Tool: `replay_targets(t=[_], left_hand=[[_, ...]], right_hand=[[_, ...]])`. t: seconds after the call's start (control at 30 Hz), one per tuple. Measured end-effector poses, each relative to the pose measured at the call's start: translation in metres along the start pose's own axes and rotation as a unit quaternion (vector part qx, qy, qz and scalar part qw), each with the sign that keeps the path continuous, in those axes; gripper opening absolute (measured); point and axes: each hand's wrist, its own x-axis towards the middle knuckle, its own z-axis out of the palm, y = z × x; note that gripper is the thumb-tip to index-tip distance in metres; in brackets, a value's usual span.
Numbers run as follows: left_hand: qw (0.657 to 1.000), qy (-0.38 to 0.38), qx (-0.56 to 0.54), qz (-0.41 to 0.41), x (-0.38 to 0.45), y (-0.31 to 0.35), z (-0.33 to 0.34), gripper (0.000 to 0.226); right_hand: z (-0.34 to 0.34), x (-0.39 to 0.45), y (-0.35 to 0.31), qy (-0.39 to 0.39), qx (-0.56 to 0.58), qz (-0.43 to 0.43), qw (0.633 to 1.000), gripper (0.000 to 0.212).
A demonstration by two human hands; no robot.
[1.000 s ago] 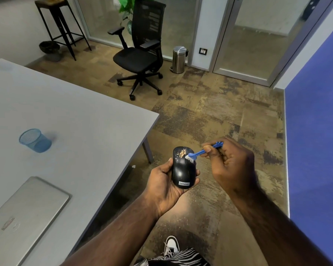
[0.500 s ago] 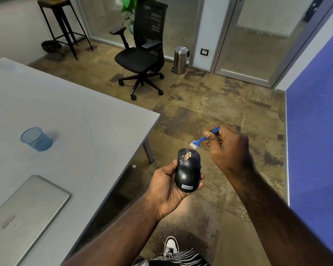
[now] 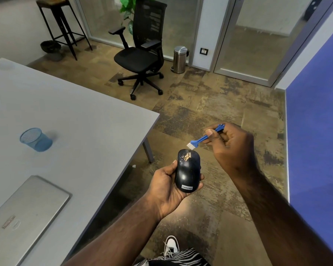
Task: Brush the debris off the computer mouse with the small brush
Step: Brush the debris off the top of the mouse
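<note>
Left hand (image 3: 168,186) cups the black computer mouse (image 3: 187,170) from beneath, fingers curled round its sides, tan debris (image 3: 186,156) lying by the scroll wheel. Right hand (image 3: 230,145) pinches the small blue brush (image 3: 203,138), its white bristles just above the mouse's front edge, not clearly touching. Both are held over bare floor beside the grey table (image 3: 85,120) corner. On the table stand a blue mesh cup (image 3: 36,140), nothing visible inside, and a closed laptop (image 3: 25,210). An office chair (image 3: 142,52) and steel bin (image 3: 179,59) stand well apart.
</note>
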Motion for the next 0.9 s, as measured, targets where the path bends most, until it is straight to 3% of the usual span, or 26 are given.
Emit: replay_targets(t=[0.23, 0.37, 0.57, 0.7, 0.8, 0.9], left_hand=[[1.0, -0.002, 0.004, -0.001, 0.0, 0.001, 0.001, 0.049], [1.0, -0.004, 0.006, 0.005, 0.0, 0.002, 0.001, 0.049], [1.0, -0.003, 0.01, -0.001, 0.001, -0.001, 0.0, 0.049], [1.0, -0.006, 0.014, 0.003, 0.003, -0.001, -0.002, 0.049], [1.0, -0.005, 0.02, 0.007, 0.004, -0.001, -0.002, 0.047], [0.999, -0.001, 0.032, 0.003, 0.004, -0.004, -0.002, 0.047]], right_hand=[[0.007, 0.002, -0.003, -0.032, -0.061, -0.028, 0.997, 0.007], [0.006, 0.002, -0.004, -0.031, -0.005, 0.001, 0.999, 0.01], [0.009, 0.003, -0.005, -0.037, -0.053, 0.002, 0.998, 0.01], [0.006, 0.001, -0.011, -0.057, 0.014, 0.017, 0.998, 0.012], [0.01, -0.002, -0.016, -0.087, -0.024, -0.007, 0.996, 0.01], [0.013, 0.003, -0.01, -0.071, -0.049, 0.015, 0.996, 0.012]])
